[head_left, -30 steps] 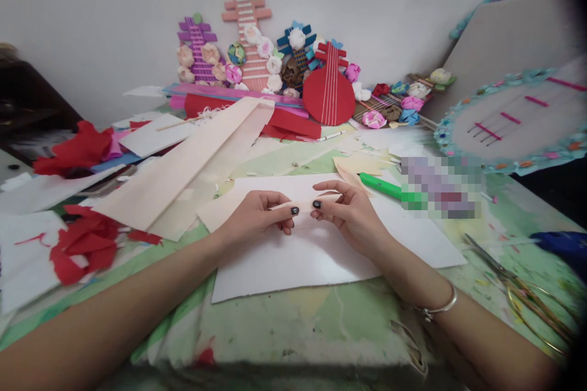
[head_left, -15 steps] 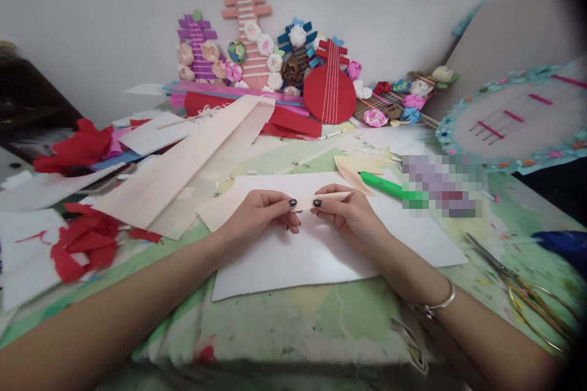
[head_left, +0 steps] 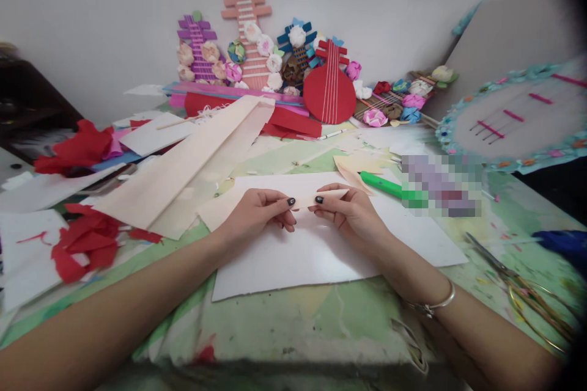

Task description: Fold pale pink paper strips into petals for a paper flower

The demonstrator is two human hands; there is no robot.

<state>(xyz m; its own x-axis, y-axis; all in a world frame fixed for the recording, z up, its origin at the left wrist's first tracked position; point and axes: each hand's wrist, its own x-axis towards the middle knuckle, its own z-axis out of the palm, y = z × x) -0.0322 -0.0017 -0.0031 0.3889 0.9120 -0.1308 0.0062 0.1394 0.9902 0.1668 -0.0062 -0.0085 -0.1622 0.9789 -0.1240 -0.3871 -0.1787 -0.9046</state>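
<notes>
My left hand (head_left: 257, 214) and my right hand (head_left: 351, 214) meet over a white sheet (head_left: 321, 250) lying on the table. Both pinch a small cream paper strip (head_left: 323, 197) between thumb and fingers, the left at its near end, the right along its length. The strip lies almost level, its free tip pointing right. A silver bangle (head_left: 431, 305) sits on my right wrist.
A long cream paper band (head_left: 183, 165) lies to the left, red paper scraps (head_left: 82, 241) further left. A green pen (head_left: 385, 186) and scissors (head_left: 523, 290) lie to the right. Paper instrument models with paper flowers (head_left: 284, 61) line the wall; a round decorated board (head_left: 518, 119) leans at right.
My right fingers have folded in closer over the strip and the strip has shifted slightly; both hands stay in the same place over the white sheet.
</notes>
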